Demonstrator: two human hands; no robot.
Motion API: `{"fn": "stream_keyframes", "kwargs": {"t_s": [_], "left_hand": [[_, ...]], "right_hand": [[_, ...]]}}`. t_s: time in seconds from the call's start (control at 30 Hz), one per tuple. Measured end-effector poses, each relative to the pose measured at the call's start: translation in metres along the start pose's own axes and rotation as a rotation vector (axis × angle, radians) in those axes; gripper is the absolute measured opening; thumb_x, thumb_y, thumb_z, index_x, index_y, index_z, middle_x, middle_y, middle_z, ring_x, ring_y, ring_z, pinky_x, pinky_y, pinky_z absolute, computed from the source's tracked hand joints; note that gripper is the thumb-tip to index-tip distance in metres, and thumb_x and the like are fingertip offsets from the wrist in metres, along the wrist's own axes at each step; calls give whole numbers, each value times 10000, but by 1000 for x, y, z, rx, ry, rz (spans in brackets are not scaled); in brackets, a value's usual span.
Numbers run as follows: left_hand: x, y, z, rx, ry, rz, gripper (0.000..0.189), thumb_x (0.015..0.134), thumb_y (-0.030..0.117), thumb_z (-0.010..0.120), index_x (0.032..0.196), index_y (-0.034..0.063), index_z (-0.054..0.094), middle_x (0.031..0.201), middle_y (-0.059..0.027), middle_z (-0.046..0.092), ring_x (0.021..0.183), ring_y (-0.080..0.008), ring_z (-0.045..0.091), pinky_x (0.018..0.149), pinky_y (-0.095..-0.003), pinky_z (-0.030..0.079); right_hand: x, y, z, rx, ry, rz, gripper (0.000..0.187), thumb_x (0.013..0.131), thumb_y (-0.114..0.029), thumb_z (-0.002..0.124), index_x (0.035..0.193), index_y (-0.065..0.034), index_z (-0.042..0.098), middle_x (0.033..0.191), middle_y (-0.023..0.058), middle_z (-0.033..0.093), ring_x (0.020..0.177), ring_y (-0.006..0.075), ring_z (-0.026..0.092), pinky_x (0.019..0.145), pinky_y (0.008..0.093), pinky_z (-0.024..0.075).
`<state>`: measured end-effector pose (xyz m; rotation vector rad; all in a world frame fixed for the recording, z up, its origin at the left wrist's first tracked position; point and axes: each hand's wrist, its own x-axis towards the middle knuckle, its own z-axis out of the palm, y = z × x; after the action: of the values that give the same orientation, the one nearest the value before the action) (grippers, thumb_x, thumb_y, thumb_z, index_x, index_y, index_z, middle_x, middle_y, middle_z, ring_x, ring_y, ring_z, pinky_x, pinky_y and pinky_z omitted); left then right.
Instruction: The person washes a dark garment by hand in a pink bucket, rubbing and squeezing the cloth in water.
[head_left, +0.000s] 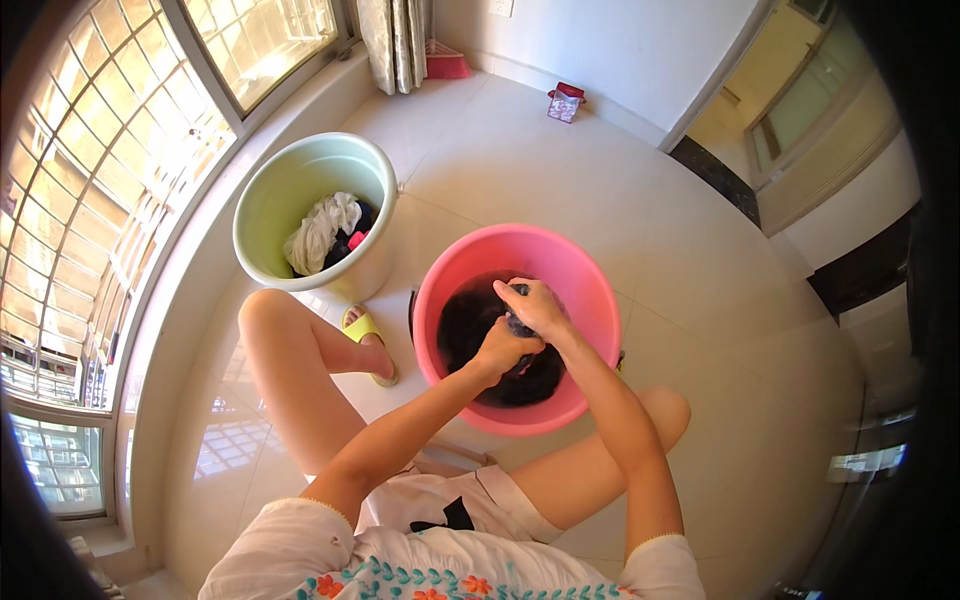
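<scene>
A bunched dark wet cloth (519, 327) is gripped between my two hands over a pink plastic basin (442, 279). My left hand (501, 348) is closed around its lower part. My right hand (534, 307) holds the upper part, with the thumb pointing to the left. Dark contents (469, 322) fill the bottom of the basin; I cannot tell how much is dark water and how much is cloth. The basin stands on the floor between my bent knees.
A pale green tub (251, 217) at the left holds a whitish cloth (319, 234) and dark and pink garments. My yellow slipper (361, 328) is beside it. Barred windows (97, 157) line the left. A red broom (448, 64) and a small bag (565, 103) are near the back wall.
</scene>
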<state>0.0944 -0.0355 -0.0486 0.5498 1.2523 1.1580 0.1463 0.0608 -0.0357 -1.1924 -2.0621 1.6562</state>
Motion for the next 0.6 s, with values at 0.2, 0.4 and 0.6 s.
{"fn": "stream_keyframes", "kwargs": {"t_s": [0.2,0.4,0.6], "left_hand": [[16,-18,13,697,283,15,596,605,298,612,996,-96,395,882,-258,557,828,-364,561,718,-393,455],[28,-35,16,1017,221,6,502,622,253,616,959,-65,424,814,-206,592,769,-334,587,687,-385,476],[33,-48,14,1224,198,64,534,620,276,650,965,-39,392,766,-175,601,727,-299,603,642,-368,488]], "right_hand": [[8,33,10,-419,235,-82,251,746,-232,513,747,3,602,702,214,572,704,373,552,638,417,432],[8,48,7,-402,217,133,239,712,-210,496,721,2,604,717,221,577,722,355,568,671,407,453],[15,81,6,-393,263,162,263,692,-238,474,667,-7,595,698,216,569,702,364,554,660,417,428]]}}
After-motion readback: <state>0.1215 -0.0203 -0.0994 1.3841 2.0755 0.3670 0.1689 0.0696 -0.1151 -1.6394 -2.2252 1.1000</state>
